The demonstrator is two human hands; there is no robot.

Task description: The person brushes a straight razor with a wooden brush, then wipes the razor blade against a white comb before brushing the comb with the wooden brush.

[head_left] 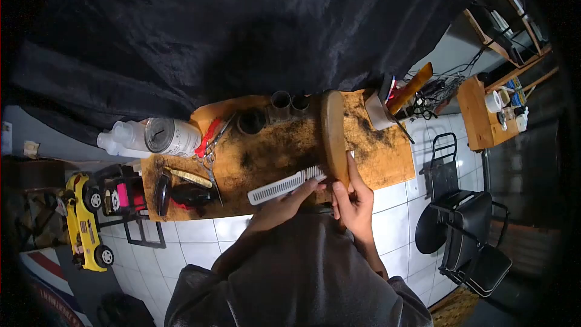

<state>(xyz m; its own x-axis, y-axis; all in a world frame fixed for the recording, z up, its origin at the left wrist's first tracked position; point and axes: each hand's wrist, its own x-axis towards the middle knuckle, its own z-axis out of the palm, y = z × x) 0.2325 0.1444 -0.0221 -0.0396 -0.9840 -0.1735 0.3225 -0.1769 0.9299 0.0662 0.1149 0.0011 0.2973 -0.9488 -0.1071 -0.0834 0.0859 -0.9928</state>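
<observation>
My left hand [295, 198] is closed round the end of a white comb [279, 189], which points to the left over the front part of a wooden table [272, 145]. Just to its right, my right hand [354, 201] is closed on the lower end of a long wooden brush [334, 136], which stands out away from me across the table. The two hands are close together near the table's front edge. Dark hair clippings are scattered on the wood.
Scissors [210, 163], a labelled can [172, 137] and black clippers [190, 194] lie at the left. Metal cups [280, 106] stand at the back, a white container [378, 112] at the right. A black chair [469, 224] and yellow toy car [83, 224] are beyond.
</observation>
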